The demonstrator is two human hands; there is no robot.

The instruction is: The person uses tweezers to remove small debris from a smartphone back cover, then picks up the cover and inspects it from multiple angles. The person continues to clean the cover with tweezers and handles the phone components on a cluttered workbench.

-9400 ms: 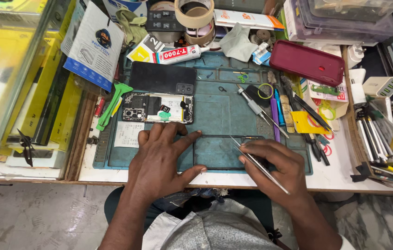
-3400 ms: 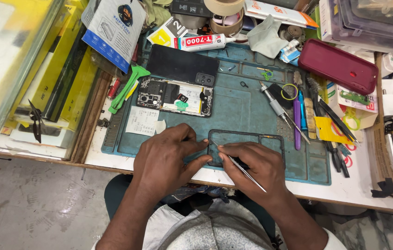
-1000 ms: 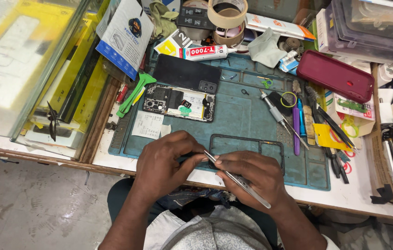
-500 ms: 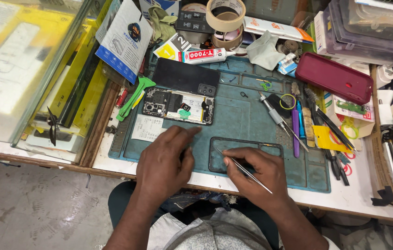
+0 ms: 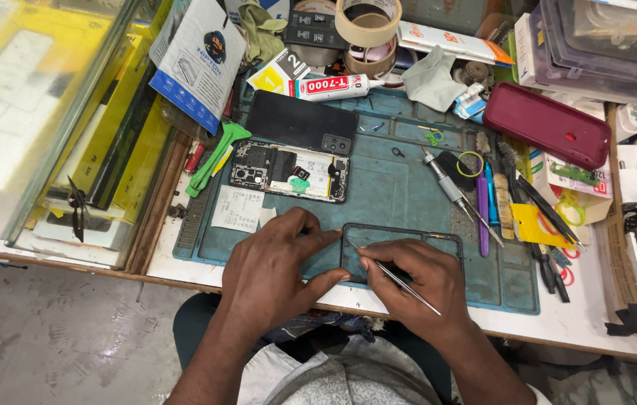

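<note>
A dark phone middle frame [image 5: 438, 238] lies flat on the teal work mat [image 5: 393, 187] near the table's front edge. My left hand [image 5: 273, 274] presses on its left end, thumb and forefinger spread around the corner. My right hand [image 5: 419, 281] grips thin metal tweezers [image 5: 393, 276], whose tip touches the frame's upper left corner. Farther back on the mat lies an opened phone body [image 5: 288, 171] with its circuit boards showing, and a black back cover [image 5: 299, 121] beyond it.
A screwdriver [image 5: 449, 191], pens and pry tools lie at the mat's right. A maroon phone case [image 5: 547, 124], glue tube [image 5: 329, 88] and tape rolls [image 5: 367, 22] crowd the back. A glass cabinet [image 5: 26, 120] stands at left; tool trays sit at right.
My hands shifted slightly along the frame; the tweezers' tip has come to the frame's upper left corner and my left hand settled beside it. The camera view wandered a little.
</note>
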